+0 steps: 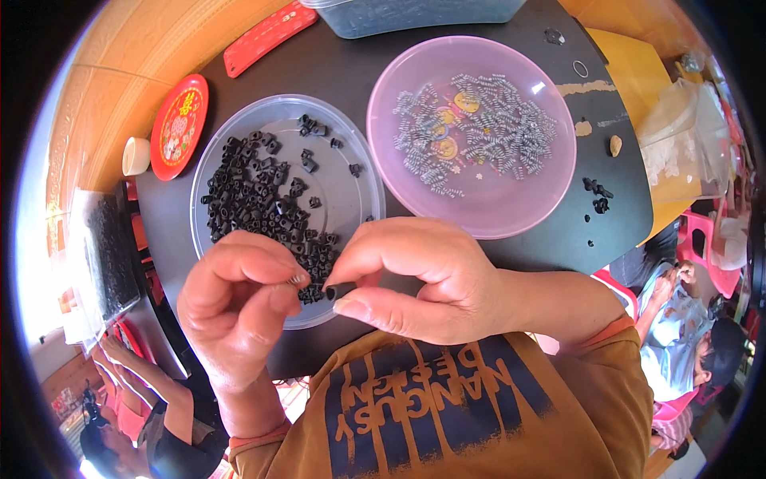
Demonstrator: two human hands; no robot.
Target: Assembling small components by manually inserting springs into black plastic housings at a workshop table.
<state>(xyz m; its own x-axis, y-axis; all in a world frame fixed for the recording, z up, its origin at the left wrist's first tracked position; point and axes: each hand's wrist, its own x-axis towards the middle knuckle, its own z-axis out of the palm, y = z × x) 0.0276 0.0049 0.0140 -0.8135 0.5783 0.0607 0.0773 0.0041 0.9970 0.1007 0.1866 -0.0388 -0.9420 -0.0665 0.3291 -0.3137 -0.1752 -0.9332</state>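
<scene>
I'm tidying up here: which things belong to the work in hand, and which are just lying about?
In use, it seems:
spring in the left hand
black part in the right hand
clear tub of black parts
pink basin of springs

Apparently just lying about:
red patterned plate
white cup
thin ring
brown lump

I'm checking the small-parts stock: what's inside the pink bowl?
Inside the pink bowl are many small, silvery coiled springs, scattered over its bottom. Yellow printed figures show between them. The parts of the bottom beneath the springs are covered and can't be seen.
</scene>
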